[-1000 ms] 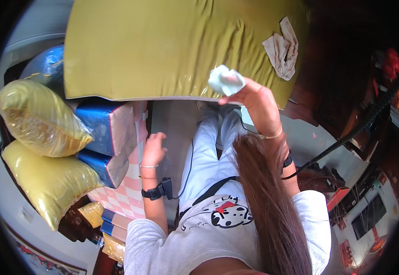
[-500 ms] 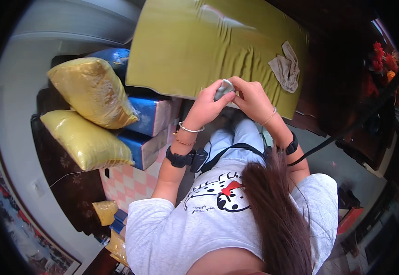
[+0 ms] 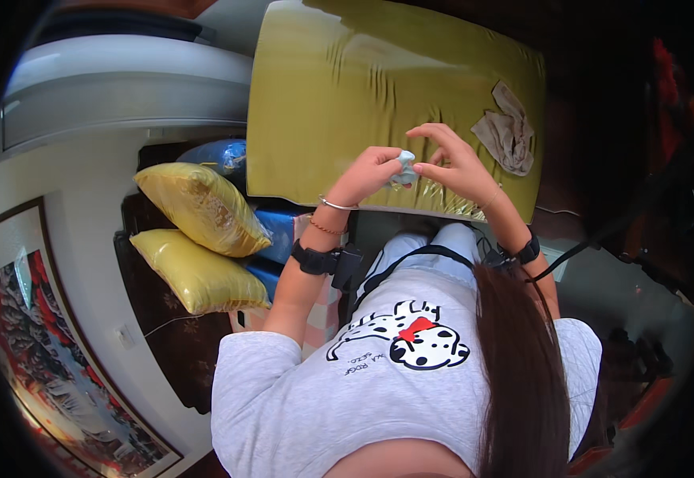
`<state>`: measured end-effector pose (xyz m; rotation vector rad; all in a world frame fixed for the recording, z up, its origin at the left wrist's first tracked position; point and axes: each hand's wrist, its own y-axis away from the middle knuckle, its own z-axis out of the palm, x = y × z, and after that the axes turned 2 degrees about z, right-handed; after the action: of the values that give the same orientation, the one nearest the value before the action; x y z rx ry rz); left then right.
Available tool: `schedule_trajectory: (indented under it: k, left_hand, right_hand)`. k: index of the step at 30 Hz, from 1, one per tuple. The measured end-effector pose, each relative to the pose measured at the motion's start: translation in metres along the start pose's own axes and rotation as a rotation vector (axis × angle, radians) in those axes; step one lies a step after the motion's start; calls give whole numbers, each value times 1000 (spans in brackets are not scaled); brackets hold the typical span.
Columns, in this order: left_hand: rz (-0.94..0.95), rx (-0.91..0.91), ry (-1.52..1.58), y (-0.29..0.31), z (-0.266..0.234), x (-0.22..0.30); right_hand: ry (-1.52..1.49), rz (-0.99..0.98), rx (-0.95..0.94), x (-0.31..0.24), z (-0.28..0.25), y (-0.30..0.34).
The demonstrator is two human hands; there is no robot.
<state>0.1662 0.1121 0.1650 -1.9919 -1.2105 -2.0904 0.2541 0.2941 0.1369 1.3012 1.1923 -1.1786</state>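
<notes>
My left hand point(image 3: 368, 172) is closed, pinching a small pale blue, crumpled soft piece point(image 3: 405, 164) that looks like folded cloth; its exact kind cannot be made out. Just right of it, my right hand point(image 3: 452, 166) has its fingers apart, the forefinger raised and the thumb tip close to the pale piece. Whether that thumb touches it I cannot tell. Both hands are over the near part of a surface draped in a yellow-green cover point(image 3: 315, 103). A crumpled beige cloth point(image 3: 508, 135) lies on that cover, beyond and right of my right hand.
At the left, two yellow cushions point(image 3: 196, 209) in clear plastic wrap rest on a dark wooden seat, by blue box-like cushions point(image 3: 277, 231). A white curved appliance point(image 3: 132, 88) stands at the far left. A black cable point(image 3: 594, 235) crosses on the right.
My right hand's fingers have come apart from the pale piece, which stays in my left hand. The view has shifted, so the cushions appear farther right and lower.
</notes>
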Motion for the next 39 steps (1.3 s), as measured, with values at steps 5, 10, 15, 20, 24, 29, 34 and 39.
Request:
schedule_trajectory:
  k: [5, 10, 15, 20, 24, 29, 34, 39]
  left_hand:
    - [-120, 78, 124, -18, 11, 12]
    - [-112, 129, -67, -32, -9, -3]
    - [-10, 142, 142, -54, -51, -24]
    - [48, 232, 526, -90, -86, -15]
    - [-4, 241, 309, -124, -152, -26]
    - [126, 427, -167, -155, -229, -48]
    - [208, 670, -561, -153, -271, -64]
    - [105, 707, -246, -131, -296, -63]
  right_hand:
    - [-72, -82, 4, 24, 3, -19]
    - [-161, -27, 65, 17, 18, -40]
    - [230, -97, 205, 27, 29, -75]
    - [272, -51, 281, 44, 44, -129]
    - [-97, 238, 234, 74, 50, -188]
    - [-487, 502, 155, 125, 59, -257]
    - [-470, 575, 287, 162, 66, -288]
    - [-491, 620, 492, 178, 55, -283]
